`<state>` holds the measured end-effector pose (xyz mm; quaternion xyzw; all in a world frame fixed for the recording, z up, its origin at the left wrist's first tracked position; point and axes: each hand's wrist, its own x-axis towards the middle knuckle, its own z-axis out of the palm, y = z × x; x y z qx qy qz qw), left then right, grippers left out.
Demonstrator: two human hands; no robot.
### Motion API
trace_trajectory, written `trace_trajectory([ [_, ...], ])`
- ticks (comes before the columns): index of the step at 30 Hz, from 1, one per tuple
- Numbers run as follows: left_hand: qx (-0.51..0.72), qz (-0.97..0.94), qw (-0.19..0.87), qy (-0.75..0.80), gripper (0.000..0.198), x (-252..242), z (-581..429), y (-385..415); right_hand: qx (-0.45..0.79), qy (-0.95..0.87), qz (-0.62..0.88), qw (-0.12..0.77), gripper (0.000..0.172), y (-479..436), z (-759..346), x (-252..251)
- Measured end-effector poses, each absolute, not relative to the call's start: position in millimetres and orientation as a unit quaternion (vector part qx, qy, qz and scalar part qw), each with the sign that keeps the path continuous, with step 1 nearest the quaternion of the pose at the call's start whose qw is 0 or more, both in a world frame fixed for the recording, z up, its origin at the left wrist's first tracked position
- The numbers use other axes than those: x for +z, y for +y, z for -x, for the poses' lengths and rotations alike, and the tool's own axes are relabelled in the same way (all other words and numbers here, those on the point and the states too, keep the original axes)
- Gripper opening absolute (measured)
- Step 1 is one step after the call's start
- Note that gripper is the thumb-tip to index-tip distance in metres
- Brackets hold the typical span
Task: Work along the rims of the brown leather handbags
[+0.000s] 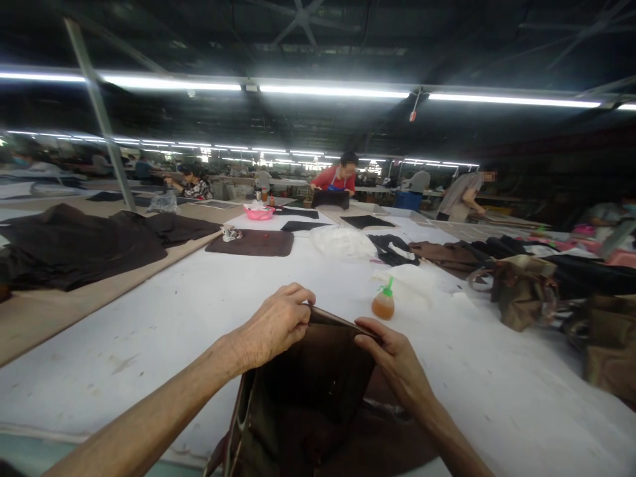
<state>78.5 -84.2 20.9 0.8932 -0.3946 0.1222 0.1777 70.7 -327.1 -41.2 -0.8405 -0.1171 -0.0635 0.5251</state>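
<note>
A dark brown bag (318, 371) stands on the white table in front of me, its mouth facing up toward me and its inside in shadow. My left hand (278, 324) is closed on the far rim of the bag, toward its left corner. Toward the right end of that same rim, my right hand (390, 354) pinches the edge between thumb and fingers. The rim runs taut and slightly slanted between both hands. Just beyond my right hand, a small squeeze bottle (383, 303) with a green spout and amber liquid stands upright on the table.
Brown fabric (79, 245) lies heaped at left. A flat brown panel (251, 243), a pink basin (259, 212) and white plastic (342, 242) lie farther back. Finished-looking bags (521, 291) stand at right. A co-worker in red (334, 177) bends over the far side.
</note>
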Motion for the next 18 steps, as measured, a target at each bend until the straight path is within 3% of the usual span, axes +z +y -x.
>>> trace_trajectory([
  [7,0.068,-0.872,0.151,-0.46,0.015,25,-65,-83,-0.059,-0.148,0.848,0.506,0.033,-321,-66,-43],
  [18,0.018,-0.872,0.198,-0.448,0.016,22,-65,-77,-0.068,-0.151,0.862,0.479,0.028,-320,-70,-48],
])
